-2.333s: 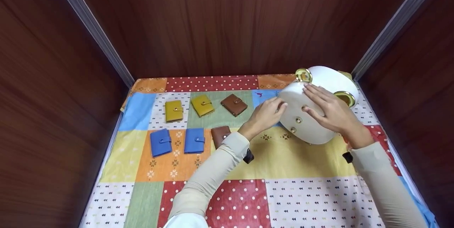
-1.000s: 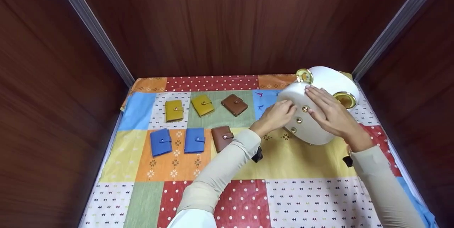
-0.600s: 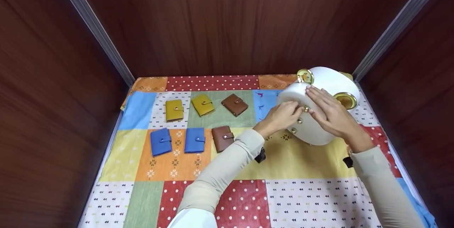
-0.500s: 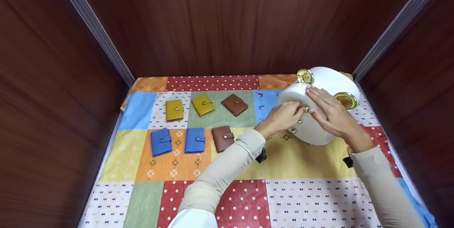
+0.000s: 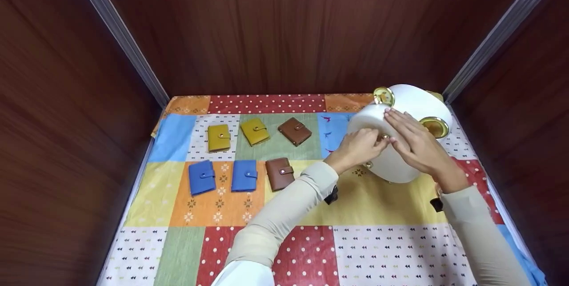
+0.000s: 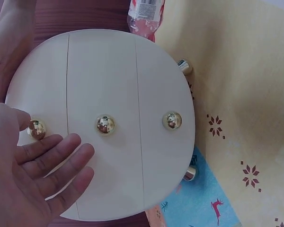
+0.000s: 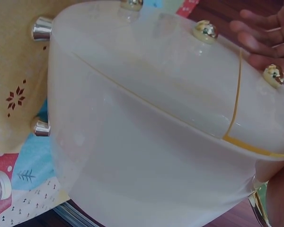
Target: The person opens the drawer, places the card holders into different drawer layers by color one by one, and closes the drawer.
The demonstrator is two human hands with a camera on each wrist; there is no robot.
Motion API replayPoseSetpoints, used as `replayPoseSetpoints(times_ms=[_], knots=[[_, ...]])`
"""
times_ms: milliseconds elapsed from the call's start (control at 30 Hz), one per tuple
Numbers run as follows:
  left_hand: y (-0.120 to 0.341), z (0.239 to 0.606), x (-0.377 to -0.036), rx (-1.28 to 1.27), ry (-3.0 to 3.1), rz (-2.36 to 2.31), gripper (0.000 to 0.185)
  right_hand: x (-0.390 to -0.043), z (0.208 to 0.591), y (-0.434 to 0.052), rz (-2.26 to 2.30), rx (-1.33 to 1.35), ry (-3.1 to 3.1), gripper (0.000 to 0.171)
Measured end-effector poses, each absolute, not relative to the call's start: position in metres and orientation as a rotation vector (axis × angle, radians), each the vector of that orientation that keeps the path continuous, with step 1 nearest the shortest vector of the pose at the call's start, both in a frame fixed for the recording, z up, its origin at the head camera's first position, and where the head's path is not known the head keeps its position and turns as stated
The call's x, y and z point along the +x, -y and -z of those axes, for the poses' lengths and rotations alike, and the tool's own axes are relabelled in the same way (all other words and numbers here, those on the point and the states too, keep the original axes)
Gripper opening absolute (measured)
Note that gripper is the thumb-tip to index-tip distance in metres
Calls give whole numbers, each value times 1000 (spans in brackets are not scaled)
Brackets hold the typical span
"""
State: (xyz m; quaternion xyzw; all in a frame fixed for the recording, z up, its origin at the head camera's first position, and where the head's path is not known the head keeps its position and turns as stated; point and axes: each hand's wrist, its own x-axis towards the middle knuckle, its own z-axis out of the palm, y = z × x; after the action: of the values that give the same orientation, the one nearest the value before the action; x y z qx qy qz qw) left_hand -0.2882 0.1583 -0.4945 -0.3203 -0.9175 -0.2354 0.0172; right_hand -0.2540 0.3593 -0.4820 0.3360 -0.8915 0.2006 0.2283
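A white oval-fronted drawer box (image 5: pixel 402 172) with gold feet and gold ring handles stands at the back right. Its front has three drawers, each with a gold knob. In the left wrist view, my left hand (image 6: pixel 42 175) pinches the top drawer's knob (image 6: pixel 37 129) between thumb and forefinger. The other fingers of that hand stretch loosely across the drawer fronts. My right hand (image 5: pixel 418 143) lies flat on the box's top, fingers pointing away. The middle knob (image 6: pixel 105 125) and lowest knob (image 6: pixel 172 120) show in the left wrist view.
On the left of the patchwork tablecloth (image 5: pixel 378 250) lie snap-strap card holders: two yellow (image 5: pixel 218 138), two blue (image 5: pixel 244 175), two brown (image 5: pixel 280 174). A labelled bottle (image 6: pixel 146 16) lies beside the box. Dark wood-look panels (image 5: pixel 284 32) enclose the table.
My left hand has moved right from the box's left edge across its front, and its thumb and forefinger have closed on the top knob. The right hand has stayed nearly still.
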Motion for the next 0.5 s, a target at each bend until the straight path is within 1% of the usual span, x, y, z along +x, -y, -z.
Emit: replayPoseSetpoints(times_ms=[167,500], knots=[[-163,495,-288,-959,2888,679,58,-254,483,-359,-550,924,2460,58],[-170,492,-287,-913,2921,618,52,-254,486,-361,-553,886,2497,58]])
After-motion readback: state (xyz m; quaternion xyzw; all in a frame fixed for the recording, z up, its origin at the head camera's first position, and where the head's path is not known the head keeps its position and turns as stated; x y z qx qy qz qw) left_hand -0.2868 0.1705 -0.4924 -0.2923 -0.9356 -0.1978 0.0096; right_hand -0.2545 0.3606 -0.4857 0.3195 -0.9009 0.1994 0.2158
